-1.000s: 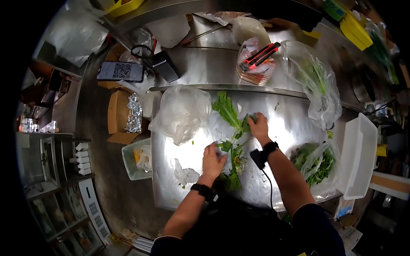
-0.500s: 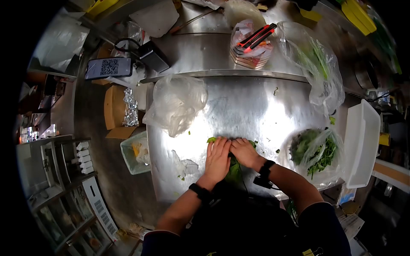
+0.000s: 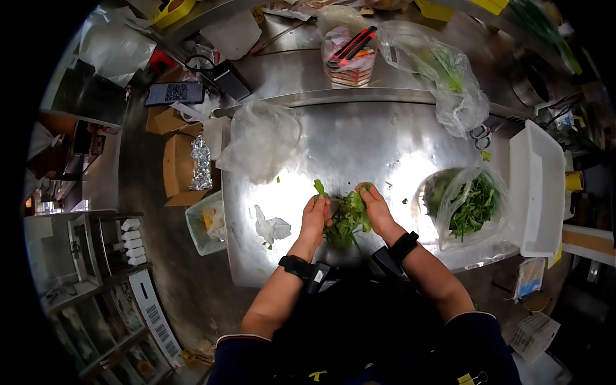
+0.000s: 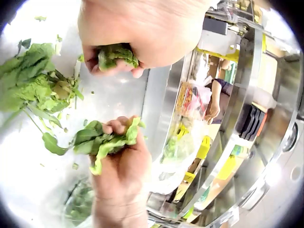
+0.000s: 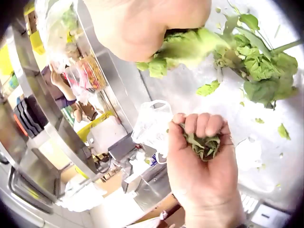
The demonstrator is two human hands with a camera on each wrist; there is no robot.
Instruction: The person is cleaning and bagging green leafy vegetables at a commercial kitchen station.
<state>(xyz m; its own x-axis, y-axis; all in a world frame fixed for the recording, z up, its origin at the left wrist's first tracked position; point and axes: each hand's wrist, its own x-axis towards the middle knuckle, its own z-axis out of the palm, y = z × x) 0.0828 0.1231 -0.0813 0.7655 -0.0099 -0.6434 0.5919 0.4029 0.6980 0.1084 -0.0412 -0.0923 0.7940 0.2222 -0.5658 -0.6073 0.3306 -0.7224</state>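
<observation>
A loose heap of leafy greens (image 3: 348, 221) lies on the steel table close to the body, between the two hands. My left hand (image 3: 312, 221) grips a small bunch of dark green leaves (image 5: 205, 145), its fingers curled over them in the right wrist view. Opposite, my right hand (image 3: 380, 212) holds leafy greens (image 4: 111, 145); a pale crinkled leaf edge pokes out between its thumb and fingers in the left wrist view. Both hands stand apart on either side of the heap.
On the right, a plastic bag of greens (image 3: 475, 205) sits before a white tub (image 3: 538, 192). A clear plastic bag (image 3: 262, 141) and crumpled plastic (image 3: 271, 226) lie at left. Scissors (image 3: 481, 136) rest at the back right; a red-black cutter (image 3: 354, 45) tops a container on the shelf.
The greens first lay stretched out, the right hand at a far leaf. Both hands then met over them near the body. Now they have parted, each with greens in its fingers.
</observation>
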